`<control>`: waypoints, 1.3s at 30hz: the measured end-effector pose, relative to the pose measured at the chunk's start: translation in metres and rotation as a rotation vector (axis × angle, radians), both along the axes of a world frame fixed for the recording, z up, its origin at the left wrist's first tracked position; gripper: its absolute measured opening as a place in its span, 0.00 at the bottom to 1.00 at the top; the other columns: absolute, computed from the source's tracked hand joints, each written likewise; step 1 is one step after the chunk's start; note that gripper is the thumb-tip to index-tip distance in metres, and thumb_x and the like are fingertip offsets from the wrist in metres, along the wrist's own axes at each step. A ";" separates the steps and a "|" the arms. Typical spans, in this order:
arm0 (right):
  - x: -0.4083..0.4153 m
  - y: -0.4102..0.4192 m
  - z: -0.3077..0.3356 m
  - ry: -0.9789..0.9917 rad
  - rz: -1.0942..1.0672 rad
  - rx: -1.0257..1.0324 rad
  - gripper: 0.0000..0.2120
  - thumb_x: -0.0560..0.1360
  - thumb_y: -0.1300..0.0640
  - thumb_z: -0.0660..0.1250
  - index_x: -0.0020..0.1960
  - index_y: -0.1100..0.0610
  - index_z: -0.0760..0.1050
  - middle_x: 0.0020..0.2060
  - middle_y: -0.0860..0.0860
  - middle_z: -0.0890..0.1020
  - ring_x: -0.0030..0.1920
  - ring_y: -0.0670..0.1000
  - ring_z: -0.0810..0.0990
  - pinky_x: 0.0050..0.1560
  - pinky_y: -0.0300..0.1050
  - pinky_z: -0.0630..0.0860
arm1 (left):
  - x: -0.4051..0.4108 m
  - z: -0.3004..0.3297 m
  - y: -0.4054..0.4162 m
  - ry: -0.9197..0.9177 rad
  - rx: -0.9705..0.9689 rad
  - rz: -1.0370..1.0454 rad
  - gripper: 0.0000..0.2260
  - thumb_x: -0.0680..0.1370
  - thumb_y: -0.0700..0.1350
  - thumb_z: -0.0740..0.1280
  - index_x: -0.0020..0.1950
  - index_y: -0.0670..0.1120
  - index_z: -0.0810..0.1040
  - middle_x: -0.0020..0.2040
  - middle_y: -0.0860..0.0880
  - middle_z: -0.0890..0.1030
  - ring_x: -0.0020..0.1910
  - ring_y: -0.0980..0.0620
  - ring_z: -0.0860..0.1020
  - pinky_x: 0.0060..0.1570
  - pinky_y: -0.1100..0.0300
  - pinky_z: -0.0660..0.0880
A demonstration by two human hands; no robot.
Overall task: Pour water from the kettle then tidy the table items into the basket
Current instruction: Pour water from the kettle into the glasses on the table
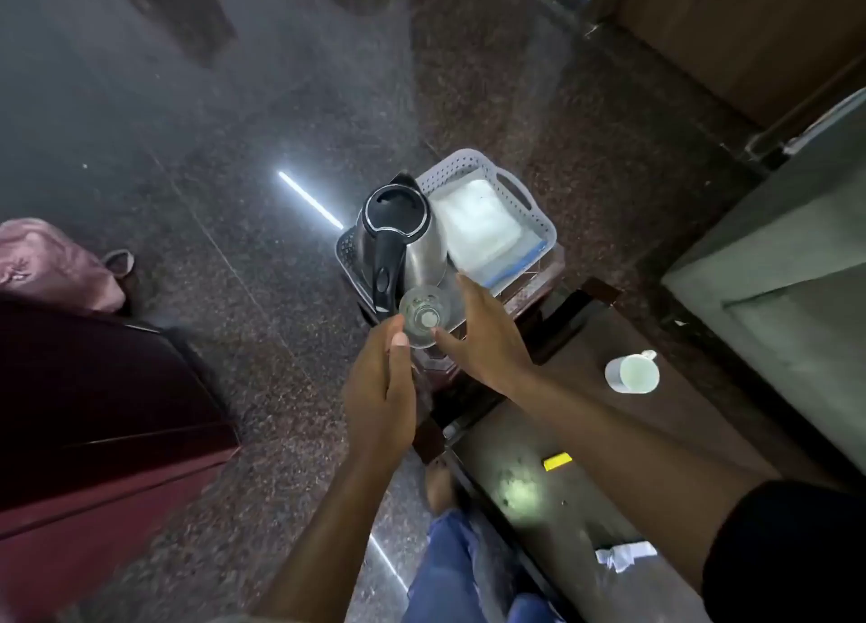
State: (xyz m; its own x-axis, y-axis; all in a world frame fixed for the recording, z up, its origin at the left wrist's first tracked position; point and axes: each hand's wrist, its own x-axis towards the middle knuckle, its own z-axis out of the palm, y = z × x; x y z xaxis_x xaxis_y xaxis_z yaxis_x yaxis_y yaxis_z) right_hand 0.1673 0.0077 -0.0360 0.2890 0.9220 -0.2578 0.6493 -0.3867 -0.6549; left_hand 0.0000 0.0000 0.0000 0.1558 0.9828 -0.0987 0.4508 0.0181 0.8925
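I see the drinking glass (pixel 425 315) upright at the basket (pixel 539 219) near edge, beside the kettle (pixel 398 229). My left hand (pixel 382 388) and right hand (pixel 487 336) flank it, fingers open, right thumb nearest.

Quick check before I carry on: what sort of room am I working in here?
Probably a home living room or lodging, not a kitchen: polished stone floor, a low dark wooden table holding a mug, and a kettle in a plastic basket.

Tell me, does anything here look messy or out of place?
Mostly tidy: the kettle sits in the basket. A white mug and crumpled paper lie on the table, outside it.
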 end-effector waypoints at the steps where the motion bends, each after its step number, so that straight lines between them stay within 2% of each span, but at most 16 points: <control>1: -0.004 0.005 -0.009 0.028 -0.011 -0.028 0.43 0.76 0.46 0.76 0.83 0.56 0.58 0.78 0.55 0.70 0.77 0.57 0.70 0.73 0.52 0.70 | -0.002 -0.001 0.002 -0.052 -0.033 0.007 0.13 0.89 0.49 0.57 0.68 0.57 0.80 0.59 0.77 0.81 0.61 0.74 0.79 0.59 0.76 0.71; 4: -0.013 0.017 -0.023 0.058 -0.034 -0.108 0.44 0.71 0.48 0.80 0.79 0.55 0.61 0.73 0.56 0.72 0.71 0.59 0.75 0.68 0.54 0.76 | -0.007 -0.011 0.003 -0.116 -0.155 0.034 0.16 0.88 0.52 0.57 0.70 0.53 0.81 0.63 0.67 0.84 0.66 0.66 0.80 0.67 0.66 0.75; 7: -0.019 0.028 -0.039 0.044 -0.028 -0.134 0.45 0.70 0.49 0.82 0.79 0.57 0.61 0.72 0.57 0.72 0.69 0.61 0.76 0.65 0.58 0.78 | -0.009 -0.018 0.006 -0.169 -0.242 0.047 0.22 0.87 0.55 0.57 0.74 0.49 0.81 0.69 0.55 0.84 0.70 0.59 0.81 0.73 0.54 0.76; 14: -0.025 0.037 -0.057 -0.024 -0.033 -0.125 0.46 0.68 0.51 0.84 0.77 0.58 0.63 0.70 0.58 0.74 0.67 0.61 0.78 0.64 0.57 0.79 | -0.014 -0.029 0.012 -0.135 -0.298 0.039 0.23 0.87 0.57 0.57 0.77 0.50 0.79 0.72 0.57 0.83 0.74 0.59 0.78 0.77 0.50 0.74; 15: -0.026 0.037 -0.058 -0.026 -0.041 -0.117 0.45 0.68 0.52 0.84 0.77 0.58 0.63 0.69 0.58 0.74 0.67 0.61 0.78 0.63 0.57 0.79 | -0.014 -0.030 0.013 -0.135 -0.297 0.036 0.23 0.87 0.57 0.58 0.77 0.51 0.79 0.72 0.59 0.83 0.74 0.61 0.78 0.77 0.52 0.74; 18: -0.026 0.039 -0.061 -0.022 -0.066 -0.099 0.43 0.68 0.51 0.84 0.76 0.56 0.65 0.67 0.56 0.77 0.64 0.60 0.80 0.60 0.56 0.81 | -0.015 -0.029 0.015 -0.150 -0.280 0.020 0.19 0.87 0.55 0.59 0.76 0.54 0.79 0.68 0.66 0.83 0.71 0.66 0.78 0.71 0.67 0.74; 21: -0.024 0.034 -0.060 0.000 -0.102 -0.079 0.41 0.67 0.49 0.84 0.74 0.53 0.67 0.65 0.54 0.79 0.61 0.58 0.82 0.57 0.55 0.83 | -0.016 -0.027 0.017 -0.164 -0.272 0.005 0.21 0.85 0.53 0.62 0.77 0.50 0.79 0.68 0.67 0.83 0.69 0.68 0.79 0.65 0.74 0.74; 24: -0.021 0.026 -0.056 0.007 -0.126 -0.042 0.43 0.67 0.48 0.83 0.75 0.53 0.66 0.67 0.54 0.77 0.63 0.58 0.80 0.59 0.53 0.81 | -0.018 -0.024 0.019 -0.135 -0.267 -0.025 0.23 0.82 0.50 0.65 0.78 0.51 0.78 0.69 0.63 0.83 0.70 0.68 0.79 0.69 0.68 0.75; 26: -0.018 0.022 -0.050 0.007 -0.131 -0.010 0.42 0.67 0.47 0.83 0.75 0.53 0.66 0.67 0.53 0.78 0.63 0.57 0.80 0.59 0.51 0.79 | -0.018 -0.023 0.019 -0.105 -0.251 -0.053 0.25 0.80 0.45 0.67 0.79 0.50 0.77 0.71 0.63 0.81 0.71 0.69 0.77 0.73 0.64 0.74; 28: -0.015 0.019 -0.041 -0.008 -0.134 0.035 0.42 0.66 0.46 0.82 0.74 0.53 0.68 0.65 0.53 0.79 0.62 0.57 0.80 0.57 0.50 0.78 | -0.018 -0.024 0.019 -0.048 -0.214 -0.079 0.29 0.78 0.39 0.68 0.81 0.49 0.75 0.73 0.58 0.80 0.73 0.67 0.75 0.75 0.60 0.73; 30: -0.011 0.016 -0.028 -0.023 -0.136 0.095 0.43 0.65 0.46 0.83 0.74 0.55 0.69 0.64 0.53 0.79 0.63 0.57 0.79 0.58 0.50 0.77 | -0.016 -0.023 0.021 -0.012 -0.179 -0.100 0.34 0.75 0.41 0.70 0.83 0.49 0.72 0.77 0.55 0.77 0.76 0.63 0.74 0.77 0.59 0.71; 34: -0.005 0.012 0.010 -0.029 -0.140 0.197 0.43 0.65 0.44 0.83 0.74 0.54 0.70 0.63 0.51 0.79 0.64 0.54 0.78 0.61 0.50 0.78 | -0.005 -0.017 0.025 -0.010 -0.138 -0.133 0.40 0.74 0.45 0.77 0.85 0.54 0.66 0.80 0.55 0.74 0.80 0.60 0.72 0.80 0.52 0.71; 37: -0.005 0.008 0.043 0.008 -0.169 0.277 0.42 0.65 0.44 0.83 0.74 0.54 0.72 0.63 0.49 0.80 0.64 0.51 0.79 0.61 0.41 0.74 | 0.004 -0.007 0.033 -0.051 -0.135 -0.145 0.45 0.71 0.53 0.80 0.86 0.57 0.64 0.81 0.59 0.73 0.80 0.60 0.72 0.80 0.50 0.72; 39: -0.006 0.005 0.065 0.044 -0.173 0.329 0.41 0.64 0.43 0.82 0.73 0.52 0.72 0.61 0.46 0.80 0.63 0.48 0.79 0.61 0.36 0.72 | 0.011 0.001 0.038 -0.108 -0.092 -0.179 0.46 0.70 0.52 0.82 0.86 0.56 0.65 0.80 0.57 0.76 0.78 0.55 0.76 0.76 0.45 0.76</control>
State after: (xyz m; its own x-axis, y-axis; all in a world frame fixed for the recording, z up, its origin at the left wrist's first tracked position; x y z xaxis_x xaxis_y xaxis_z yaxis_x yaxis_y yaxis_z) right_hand 0.1611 0.0123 0.0291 0.4426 0.8963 0.0287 0.5611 -0.2518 -0.7885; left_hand 0.0109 0.0383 0.0010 0.3410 0.9264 -0.1597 0.3557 0.0301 0.9341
